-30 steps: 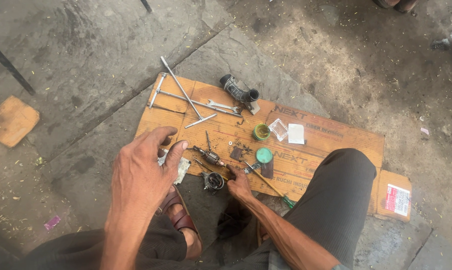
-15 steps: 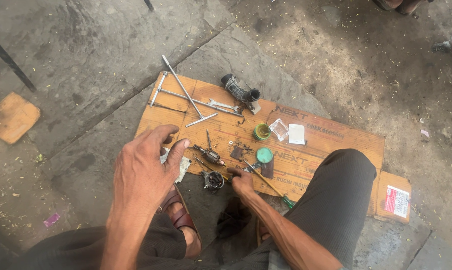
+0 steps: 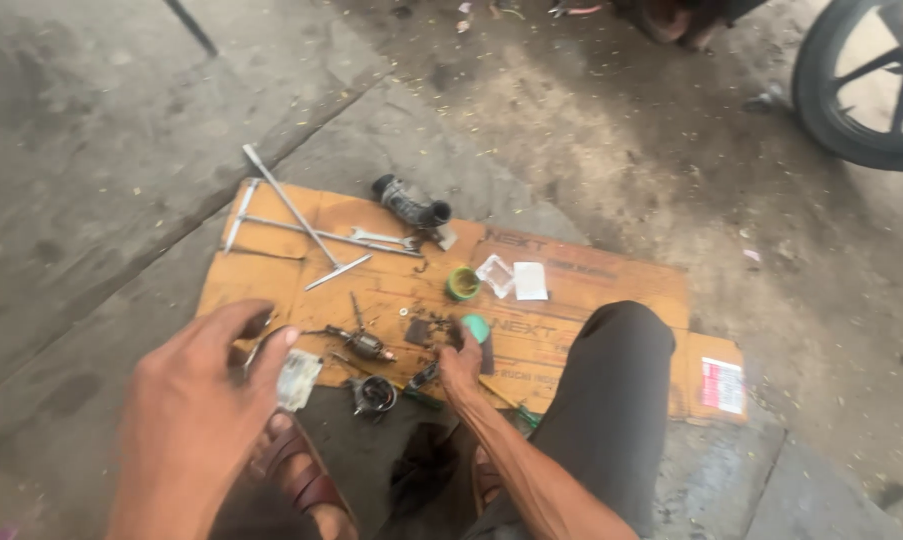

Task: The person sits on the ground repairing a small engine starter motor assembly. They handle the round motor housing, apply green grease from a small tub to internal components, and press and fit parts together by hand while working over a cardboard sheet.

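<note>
Carburetor parts (image 3: 373, 394) lie at the near edge of the cardboard sheet (image 3: 591, 285), which is spread on the concrete floor. Left hand (image 3: 196, 420) hovers nearest the camera, fingers spread apart and holding nothing, just above a small pale rag (image 3: 298, 378). Right hand (image 3: 461, 368) rests fingertips down on the cardboard beside a small dark bracket (image 3: 417, 331) and a green cap (image 3: 476, 326); whether its grip is closed on anything, I cannot tell. Compared with half a second ago, both hands sit in nearly the same spots; the view has tilted up, so a motorcycle wheel (image 3: 864, 85) now shows at far right. Mid-sheet: a brass-tipped jet piece (image 3: 363, 343), a green-rimmed cup (image 3: 462, 283), two clear packets (image 3: 513, 278). Farther: a T-handle wrench (image 3: 301, 220), a spanner (image 3: 384, 239), a black rubber intake hose (image 3: 412, 204).
</note>
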